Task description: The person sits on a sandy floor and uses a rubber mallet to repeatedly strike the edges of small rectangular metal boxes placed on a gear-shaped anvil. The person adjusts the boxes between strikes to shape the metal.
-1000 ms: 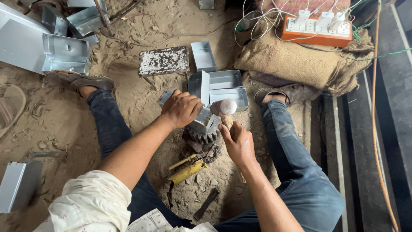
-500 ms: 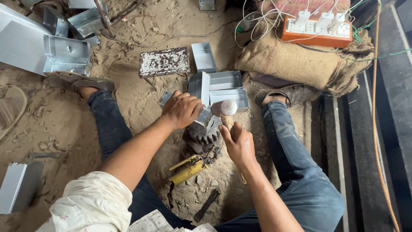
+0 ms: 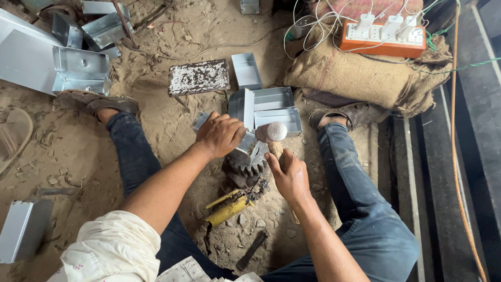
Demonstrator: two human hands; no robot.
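Left hand (image 3: 220, 134): closed tight on a small bent metal piece (image 3: 245, 140), pressing it down on top of the gear.
Metal piece: shiny and grey, lying on the gear, one end poking out past the knuckles at the upper left.
Right hand (image 3: 290, 175): wrapped tight around the wooden handle of a hammer (image 3: 271, 132).
Hammer: round grey head up by the metal piece, just to the right of the left hand; touching it or not, cannot tell.
Gear (image 3: 245, 164): dark, with teeth, sitting in the sand between the two legs.
Yellow tool (image 3: 228, 208): lying in the sand just below the gear.
Metal boxes (image 3: 273, 107): open, shiny, stacked just above the hands.
Rusty white plate (image 3: 199, 76): flat on the sand, to the upper left of the boxes.
Sack (image 3: 360, 75): brown, at the upper right, with an orange power strip (image 3: 383, 39) on top.
Sandals (image 3: 94, 101): one on each foot, far left and right of the hands.
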